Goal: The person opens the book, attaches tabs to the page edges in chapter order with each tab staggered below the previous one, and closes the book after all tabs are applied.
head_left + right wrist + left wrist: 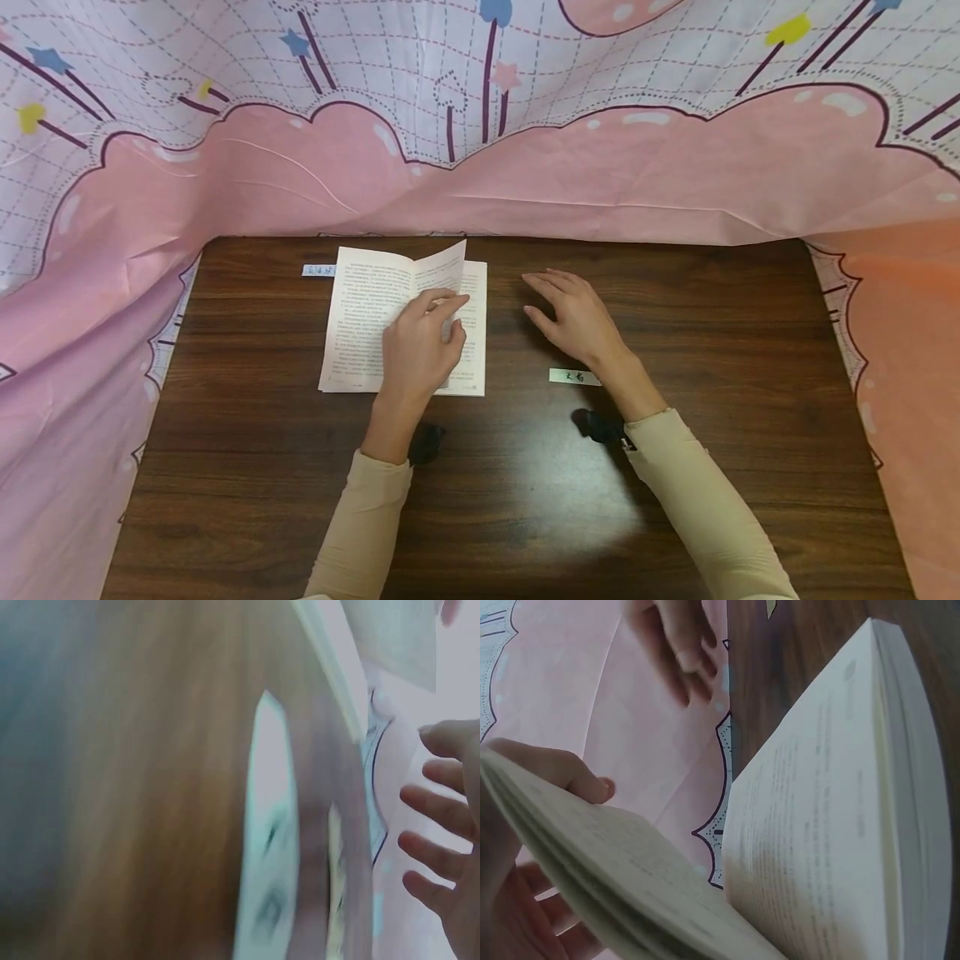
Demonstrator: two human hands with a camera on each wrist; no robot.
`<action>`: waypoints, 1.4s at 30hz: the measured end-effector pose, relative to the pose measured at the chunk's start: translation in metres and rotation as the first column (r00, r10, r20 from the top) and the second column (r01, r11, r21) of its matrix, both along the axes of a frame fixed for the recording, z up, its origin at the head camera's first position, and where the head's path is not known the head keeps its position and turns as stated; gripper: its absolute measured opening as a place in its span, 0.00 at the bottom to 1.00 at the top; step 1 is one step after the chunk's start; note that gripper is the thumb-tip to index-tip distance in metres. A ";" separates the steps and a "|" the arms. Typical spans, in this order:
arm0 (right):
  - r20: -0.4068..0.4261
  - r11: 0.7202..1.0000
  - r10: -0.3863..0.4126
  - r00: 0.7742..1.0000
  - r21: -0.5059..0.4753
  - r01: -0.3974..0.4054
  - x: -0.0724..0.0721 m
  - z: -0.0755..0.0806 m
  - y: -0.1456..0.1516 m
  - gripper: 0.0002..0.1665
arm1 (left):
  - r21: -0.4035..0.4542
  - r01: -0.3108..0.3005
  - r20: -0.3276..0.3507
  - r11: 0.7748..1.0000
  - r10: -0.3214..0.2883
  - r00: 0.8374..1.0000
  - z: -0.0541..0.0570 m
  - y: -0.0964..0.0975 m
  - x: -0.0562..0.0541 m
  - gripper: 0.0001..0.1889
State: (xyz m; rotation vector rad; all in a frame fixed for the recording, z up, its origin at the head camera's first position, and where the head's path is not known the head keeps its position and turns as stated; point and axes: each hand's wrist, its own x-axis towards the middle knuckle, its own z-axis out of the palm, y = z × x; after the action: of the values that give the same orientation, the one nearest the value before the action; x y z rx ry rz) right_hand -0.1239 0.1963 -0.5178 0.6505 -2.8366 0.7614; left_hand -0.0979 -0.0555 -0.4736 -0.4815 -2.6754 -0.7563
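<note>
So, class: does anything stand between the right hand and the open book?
Nothing visible: in the head view, only bare tabletop lies between the right hand and the open book. The pale paper slip by the right wrist lies outside that gap.

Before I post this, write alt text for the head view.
A person's left hand holds a lifted page of an open book on a dark wooden table. The right hand is to the book's right, just beyond a small handwritten paper slip. Patterned pink fabric hangs behind.
</note>
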 end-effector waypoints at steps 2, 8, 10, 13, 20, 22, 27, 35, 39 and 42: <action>-0.003 0.998 0.062 0.998 -0.014 -0.062 -0.004 0.004 -0.013 0.32 | -0.011 0.013 -0.005 1.000 -0.013 1.000 0.001 -0.001 -0.001 0.15; -0.033 0.980 0.194 0.980 -0.033 -0.195 -0.018 0.014 -0.047 0.38 | -0.026 0.029 0.002 0.999 -0.029 1.000 0.001 -0.003 0.000 0.12; -0.046 0.977 0.210 0.977 -0.031 -0.212 -0.023 0.014 -0.053 0.38 | -0.019 0.036 0.008 0.999 -0.036 0.999 0.001 -0.003 0.000 0.12; -0.051 0.976 0.216 0.975 -0.014 -0.217 -0.029 0.016 -0.057 0.36 | -0.005 0.046 0.012 0.999 -0.046 0.999 0.001 -0.003 0.000 0.11; -0.042 0.978 0.209 0.977 -0.017 -0.210 -0.034 0.022 -0.062 0.34 | 0.021 0.040 -0.009 0.999 -0.040 0.999 0.003 -0.007 -0.001 0.12; -0.038 0.977 0.211 0.977 -0.021 -0.212 -0.035 0.023 -0.065 0.34 | 0.020 0.032 -0.012 0.999 -0.032 0.999 0.004 -0.010 -0.001 0.12; -0.030 0.974 0.226 0.974 -0.020 -0.226 -0.038 0.025 -0.075 0.35 | 0.007 0.008 -0.034 1.000 -0.008 0.999 0.008 -0.022 0.000 0.12; -0.014 0.949 0.314 0.949 -0.023 -0.314 -0.046 0.021 -0.097 0.42 | 0.014 0.044 -0.070 0.999 -0.043 0.997 0.010 -0.063 -0.001 0.19; 0.032 0.935 0.354 0.935 0.027 -0.355 -0.046 0.017 -0.110 0.40 | 0.006 0.021 -0.047 1.000 -0.021 0.999 0.010 -0.086 -0.001 0.23; 0.074 0.922 0.378 0.923 0.053 -0.383 -0.044 0.014 -0.119 0.40 | 0.010 -0.022 -0.007 1.000 0.022 1.000 0.009 -0.101 0.000 0.23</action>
State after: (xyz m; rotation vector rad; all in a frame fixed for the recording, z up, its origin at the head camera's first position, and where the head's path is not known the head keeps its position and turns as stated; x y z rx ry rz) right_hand -0.1680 0.0777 -0.5036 1.2363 -2.8340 0.7502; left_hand -0.0978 -0.1562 -0.4649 -0.4511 -2.6653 -0.7597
